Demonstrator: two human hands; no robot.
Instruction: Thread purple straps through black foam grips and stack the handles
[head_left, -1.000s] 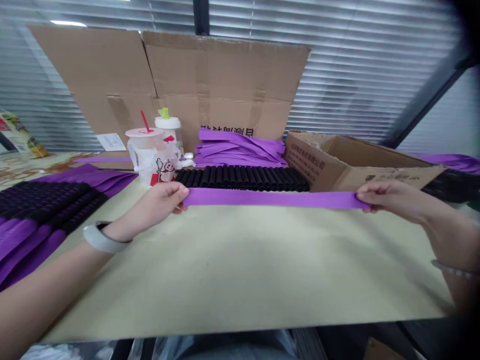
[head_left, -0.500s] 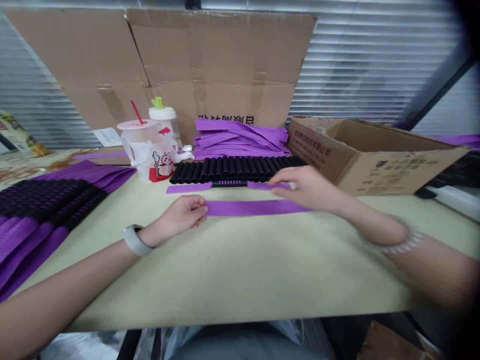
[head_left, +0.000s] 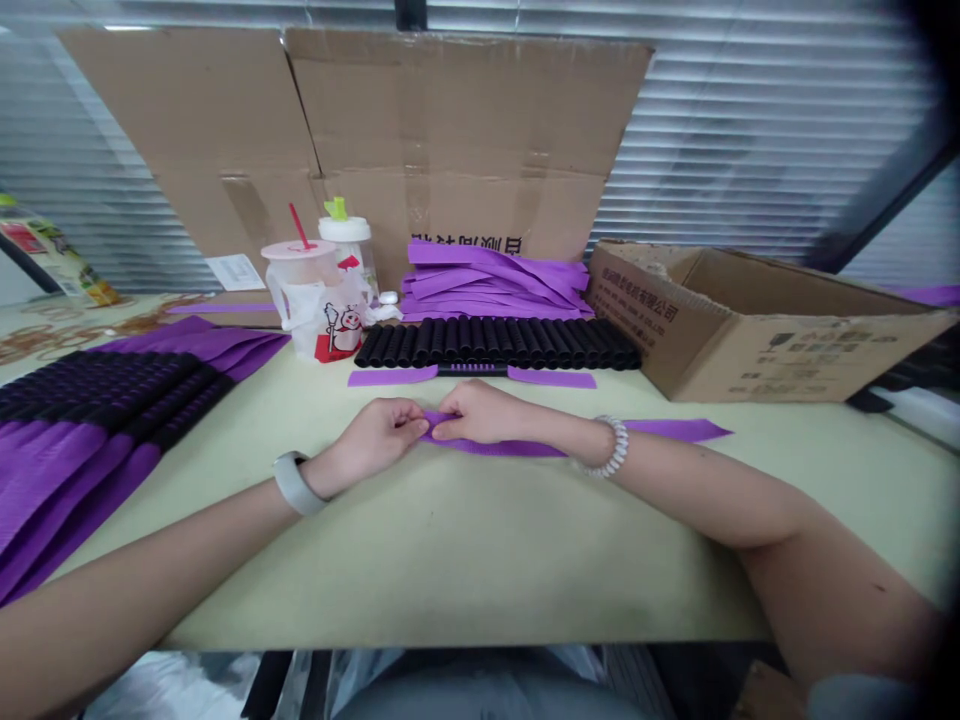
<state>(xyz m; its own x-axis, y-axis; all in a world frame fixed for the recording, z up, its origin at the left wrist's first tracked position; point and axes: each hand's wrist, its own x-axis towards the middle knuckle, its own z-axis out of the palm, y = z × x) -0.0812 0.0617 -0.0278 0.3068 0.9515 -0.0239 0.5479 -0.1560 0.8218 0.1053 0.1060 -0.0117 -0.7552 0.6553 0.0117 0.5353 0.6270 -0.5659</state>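
Observation:
My left hand (head_left: 386, 435) pinches the left end of a flat purple strip (head_left: 679, 430) just above the table. Close beside it, my right hand (head_left: 476, 412) has its fingers closed on the same strip near that end. The rest of the strip runs to the right beneath my right forearm. Behind my hands lies another purple strip (head_left: 551, 378) with a black ridged sleeve (head_left: 471, 370) around its middle. Beyond that is a row of black ridged tubes (head_left: 495, 343), and a pile of loose purple strips (head_left: 491, 282) is behind them.
Purple strips with black sleeves (head_left: 97, 400) are stacked at the left. A bagged drink cup (head_left: 319, 305) and a white-lidded bottle (head_left: 349, 240) stand behind. An open cardboard box (head_left: 757, 330) sits at the right, and a cardboard sheet (head_left: 465, 130) leans at the back.
My right hand has moved left from the sleeved strip to the loose strip's left end, beside my left hand. The view has shifted slightly.

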